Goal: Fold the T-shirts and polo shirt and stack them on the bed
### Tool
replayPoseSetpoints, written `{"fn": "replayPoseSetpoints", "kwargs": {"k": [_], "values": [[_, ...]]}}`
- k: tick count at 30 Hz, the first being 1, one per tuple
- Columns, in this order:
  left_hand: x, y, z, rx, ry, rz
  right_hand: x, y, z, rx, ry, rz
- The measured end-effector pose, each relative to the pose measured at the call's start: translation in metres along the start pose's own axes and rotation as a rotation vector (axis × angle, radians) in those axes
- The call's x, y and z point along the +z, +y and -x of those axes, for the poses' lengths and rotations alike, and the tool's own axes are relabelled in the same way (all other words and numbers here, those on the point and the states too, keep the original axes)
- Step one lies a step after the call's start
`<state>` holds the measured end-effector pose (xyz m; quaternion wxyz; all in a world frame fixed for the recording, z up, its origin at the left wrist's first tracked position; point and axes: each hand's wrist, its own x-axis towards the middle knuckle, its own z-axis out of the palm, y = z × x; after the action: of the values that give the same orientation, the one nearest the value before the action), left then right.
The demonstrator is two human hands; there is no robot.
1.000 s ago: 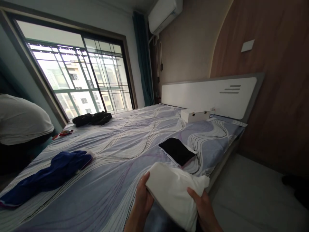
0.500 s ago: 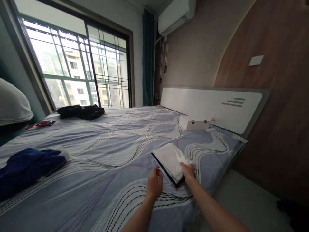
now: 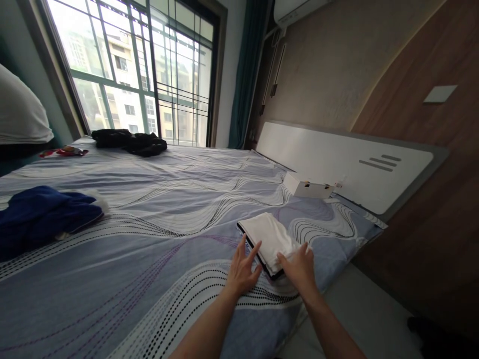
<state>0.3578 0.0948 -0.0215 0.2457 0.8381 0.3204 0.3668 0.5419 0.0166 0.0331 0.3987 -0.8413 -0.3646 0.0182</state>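
A folded white garment (image 3: 266, 234) lies on the near right part of the bed, on top of a dark folded layer that shows along its near left edge. My left hand (image 3: 244, 267) is at that left edge with its fingers spread, the fingertips close to the dark border. On the other side, my right hand (image 3: 299, 264) rests over the near right corner of the white cloth, thumb and fingers apart. Part of that corner is hidden under the right hand.
A white box (image 3: 309, 187) with dark clasps stands near the headboard (image 3: 337, 154). Blue clothing (image 3: 47, 214) lies at the left of the bed (image 3: 149, 279), black clothing (image 3: 129, 142) at the far side. Beside the window, a person in a white top (image 3: 22, 109) shows at the left edge.
My left hand has spread its fingers and moved onto the stack's left edge. The right hand has opened from its hold on the white cloth. The view has tilted downward.
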Motion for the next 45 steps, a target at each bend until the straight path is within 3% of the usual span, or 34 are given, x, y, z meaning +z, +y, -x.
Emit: {"fn": "replayPoseSetpoints", "kwargs": {"k": [2, 4, 7, 9, 13, 19, 22, 28, 31, 36, 40, 45], "values": [[-0.002, 0.003, 0.000, 0.072, -0.078, -0.015, 0.003, -0.025, -0.006, -0.163, -0.051, 0.248], [-0.003, 0.004, -0.001, 0.098, -0.149, -0.004, 0.020, -0.049, -0.018, -0.284, -0.256, 0.405], [-0.002, 0.003, -0.002, 0.064, -0.187, 0.007, 0.057, -0.069, -0.043, -0.290, -0.605, 0.537], [0.001, 0.001, -0.002, 0.036, -0.206, -0.008, 0.078, -0.073, -0.057, -0.245, -0.710, 0.551], [0.005, -0.002, -0.003, 0.019, -0.229, -0.067, 0.100, -0.074, -0.077, -0.267, -0.725, 0.547], [0.000, 0.000, -0.006, 0.083, -0.283, -0.081, 0.094, -0.076, -0.081, -0.284, -0.710, 0.491], [-0.002, 0.001, -0.007, 0.072, -0.300, -0.087, 0.080, -0.065, -0.068, -0.302, -0.680, 0.501], [-0.003, 0.004, -0.006, 0.066, -0.311, -0.128, 0.052, -0.022, -0.019, -0.243, -0.391, 0.574], [-0.004, 0.008, -0.005, 0.046, -0.318, -0.135, 0.045, -0.012, -0.005, -0.245, -0.354, 0.576], [-0.007, 0.011, -0.002, 0.042, -0.305, -0.123, 0.043, -0.018, -0.011, -0.243, -0.418, 0.595], [-0.005, 0.011, 0.001, 0.057, -0.209, -0.074, 0.046, -0.027, -0.028, -0.315, -0.537, 0.595], [0.000, 0.010, 0.004, 0.073, -0.179, -0.093, 0.066, -0.044, -0.050, -0.376, -0.669, 0.547]]}}
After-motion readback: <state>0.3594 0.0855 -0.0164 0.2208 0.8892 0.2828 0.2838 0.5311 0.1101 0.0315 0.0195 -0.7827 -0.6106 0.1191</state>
